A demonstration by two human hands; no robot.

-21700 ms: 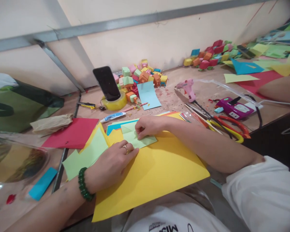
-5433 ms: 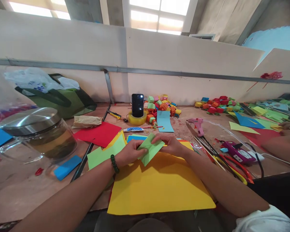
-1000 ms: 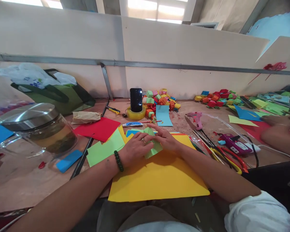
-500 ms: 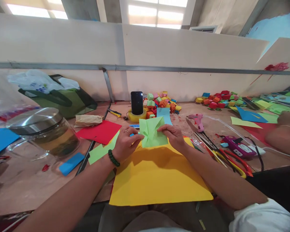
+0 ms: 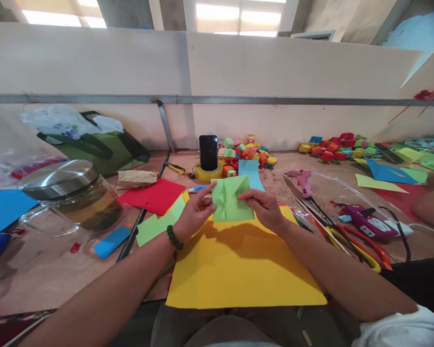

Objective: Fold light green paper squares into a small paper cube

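A creased light green paper square (image 5: pixel 231 202) is held up above a large yellow sheet (image 5: pixel 246 270). My right hand (image 5: pixel 265 207) pinches its right side between thumb and fingers. At its left edge is my left hand (image 5: pixel 195 212), a green bead bracelet on the wrist; the thumb touches the paper and the index finger is raised apart from it. Shadows of hands and paper fall on the yellow sheet. Flat green paper pieces (image 5: pixel 161 224) lie left of my left hand.
A phone (image 5: pixel 208 152) stands on a tape roll before a pile of small paper cubes (image 5: pixel 249 154). Glass jar (image 5: pixel 94 202) and green bag (image 5: pixel 104 149) are left. On the right are a pink glue gun (image 5: pixel 304 182), scissors (image 5: pixel 365 246) and another person's arm (image 5: pixel 432 202).
The index finger of my left hand has lifted and spread from the thumb. My right hand still pinches the green paper. The whole view has shifted slightly.
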